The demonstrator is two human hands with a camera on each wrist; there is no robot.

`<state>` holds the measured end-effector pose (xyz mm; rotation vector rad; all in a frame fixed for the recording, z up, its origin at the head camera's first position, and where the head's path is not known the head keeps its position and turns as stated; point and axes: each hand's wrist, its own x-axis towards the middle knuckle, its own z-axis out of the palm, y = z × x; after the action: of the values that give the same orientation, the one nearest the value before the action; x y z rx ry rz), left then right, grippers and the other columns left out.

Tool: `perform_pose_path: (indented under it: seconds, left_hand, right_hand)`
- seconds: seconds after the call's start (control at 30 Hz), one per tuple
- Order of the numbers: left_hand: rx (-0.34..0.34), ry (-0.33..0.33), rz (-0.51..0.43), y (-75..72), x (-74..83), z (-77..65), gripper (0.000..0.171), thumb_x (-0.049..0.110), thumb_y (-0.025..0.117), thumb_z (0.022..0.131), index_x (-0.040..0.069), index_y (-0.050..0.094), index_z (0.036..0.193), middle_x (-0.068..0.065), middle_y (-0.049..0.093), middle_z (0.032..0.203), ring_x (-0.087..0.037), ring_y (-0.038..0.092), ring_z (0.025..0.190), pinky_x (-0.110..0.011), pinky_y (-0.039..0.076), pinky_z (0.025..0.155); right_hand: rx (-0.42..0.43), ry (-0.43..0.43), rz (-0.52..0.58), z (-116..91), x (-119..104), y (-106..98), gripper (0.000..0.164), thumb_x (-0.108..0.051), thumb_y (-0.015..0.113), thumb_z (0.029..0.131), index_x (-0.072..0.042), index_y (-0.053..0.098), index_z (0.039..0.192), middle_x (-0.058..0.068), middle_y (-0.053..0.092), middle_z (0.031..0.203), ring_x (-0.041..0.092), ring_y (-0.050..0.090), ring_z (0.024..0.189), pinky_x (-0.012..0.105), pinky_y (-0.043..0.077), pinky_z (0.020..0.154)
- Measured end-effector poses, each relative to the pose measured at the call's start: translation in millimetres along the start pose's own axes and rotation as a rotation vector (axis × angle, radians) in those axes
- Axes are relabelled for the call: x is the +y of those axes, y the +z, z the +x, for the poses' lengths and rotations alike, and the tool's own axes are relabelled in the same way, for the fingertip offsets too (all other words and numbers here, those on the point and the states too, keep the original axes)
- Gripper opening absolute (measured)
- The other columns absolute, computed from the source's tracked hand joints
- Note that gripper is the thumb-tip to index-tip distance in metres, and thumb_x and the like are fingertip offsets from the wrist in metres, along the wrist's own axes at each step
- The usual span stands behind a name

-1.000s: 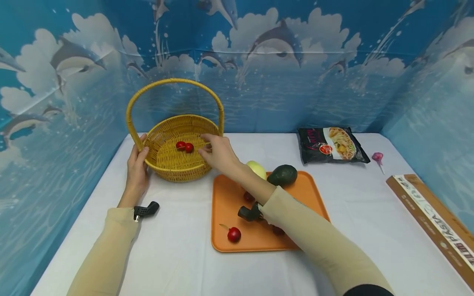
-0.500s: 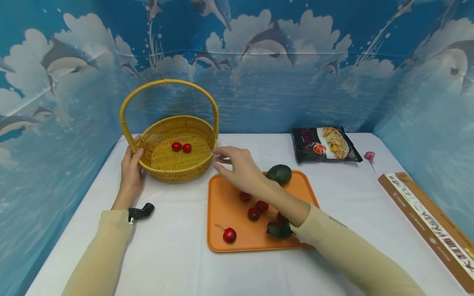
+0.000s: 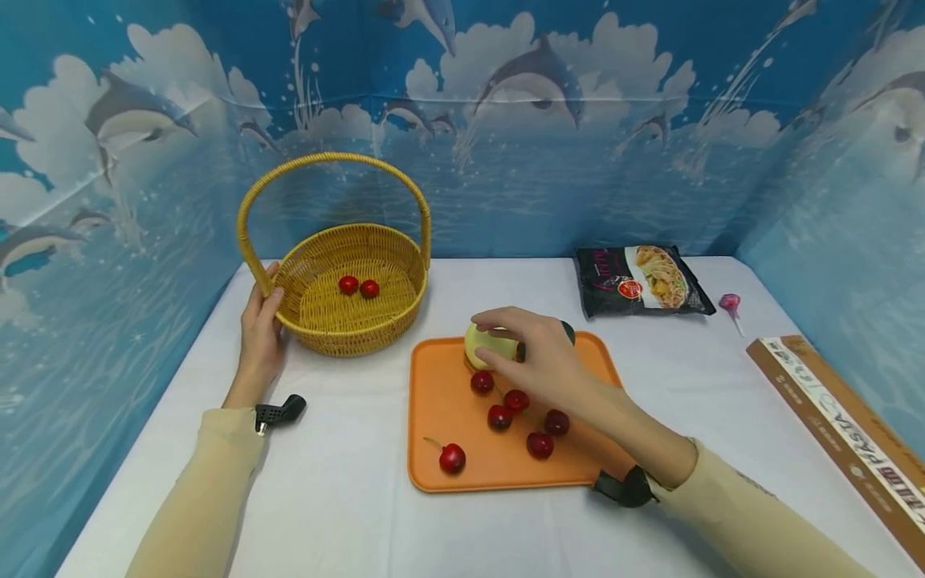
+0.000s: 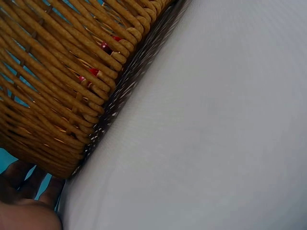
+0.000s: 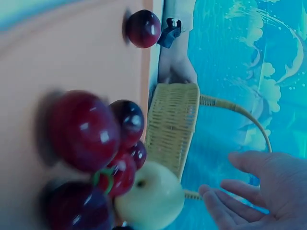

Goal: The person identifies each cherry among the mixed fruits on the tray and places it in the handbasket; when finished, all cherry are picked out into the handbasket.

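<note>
My left hand (image 3: 258, 341) holds the left side of a yellow wicker basket (image 3: 352, 343) by its rim, thumb in front and fingers behind. Two red cherries (image 3: 369, 289) lie inside the basket. Over the orange tray (image 3: 439, 385) hovers my right hand (image 3: 538, 353), its fingers loosely bent and nothing between them. Under its fingertips sits a pale yellow-green apple (image 5: 151, 196), and a dark green avocado (image 3: 568, 331) shows partly behind the hand. Several dark red cherries (image 3: 499, 417) lie on the tray, one with a stem (image 3: 452, 458) apart at front left.
A black food packet (image 3: 639, 281) lies at the back right, with a pink lollipop (image 3: 730, 303) beside it. A long brown pasta box (image 3: 838, 425) runs along the right edge. A blue dolphin-print curtain (image 3: 499, 193) encloses the white table (image 3: 340, 482).
My right hand has drawn back from inside the basket, moving right and toward me, to above the tray's fruit. My left hand stays on the basket.
</note>
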<state>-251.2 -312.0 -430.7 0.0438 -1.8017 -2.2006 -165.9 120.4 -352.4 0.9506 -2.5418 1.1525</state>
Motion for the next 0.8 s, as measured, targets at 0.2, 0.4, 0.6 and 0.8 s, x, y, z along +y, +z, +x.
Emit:
perform_pose_path:
  seconds: [0.2, 0.4, 0.6, 0.8]
  left_hand:
    - [0.002, 0.014, -0.007, 0.9, -3.1, 0.9, 0.053, 0.022, 0.049, 0.112, 0.027, 0.040, 0.164, -0.002, 0.036, 0.170, -0.024, 0.037, 0.153, -0.032, 0.030, 0.124]
    - [-0.023, 0.026, -0.015, 8.4, -3.9, 3.3, 0.053, 0.021, 0.050, 0.112, 0.025, 0.041, 0.164, -0.002, 0.035, 0.170, -0.024, 0.036, 0.153, -0.035, 0.027, 0.126]
    - [-0.011, 0.032, -0.008, 8.8, -2.6, 2.5, 0.052, 0.020, 0.049, 0.112, 0.026, 0.042, 0.163, -0.001, 0.036, 0.169, -0.023, 0.037, 0.153, -0.035, 0.026, 0.126]
    - [-0.004, 0.017, 0.006, 2.1, 2.3, 1.1, 0.053, 0.023, 0.051, 0.112, 0.026, 0.041, 0.164, 0.000, 0.034, 0.171, -0.022, 0.033, 0.155, -0.035, 0.024, 0.127]
  right_hand:
    - [-0.013, 0.050, -0.021, -25, 7, -18, 0.043, -0.017, 0.083, 0.093, -0.012, 0.071, 0.134, 0.003, 0.073, 0.132, 0.023, 0.074, 0.115, 0.044, 0.059, 0.096]
    - [-0.032, 0.033, -0.057, -42, 18, -26, 0.041, -0.017, 0.084, 0.092, -0.012, 0.073, 0.131, 0.002, 0.076, 0.123, 0.021, 0.077, 0.105, 0.041, 0.059, 0.094]
    - [-0.145, -0.003, -0.050, -44, 31, -34, 0.040, -0.020, 0.085, 0.091, -0.013, 0.073, 0.129, -0.001, 0.077, 0.118, 0.018, 0.076, 0.104, 0.042, 0.058, 0.095]
    - [-0.283, 0.045, -0.047, -41, 36, -39, 0.046, -0.024, 0.087, 0.089, -0.016, 0.072, 0.131, -0.002, 0.074, 0.128, 0.017, 0.070, 0.114, 0.042, 0.057, 0.099]
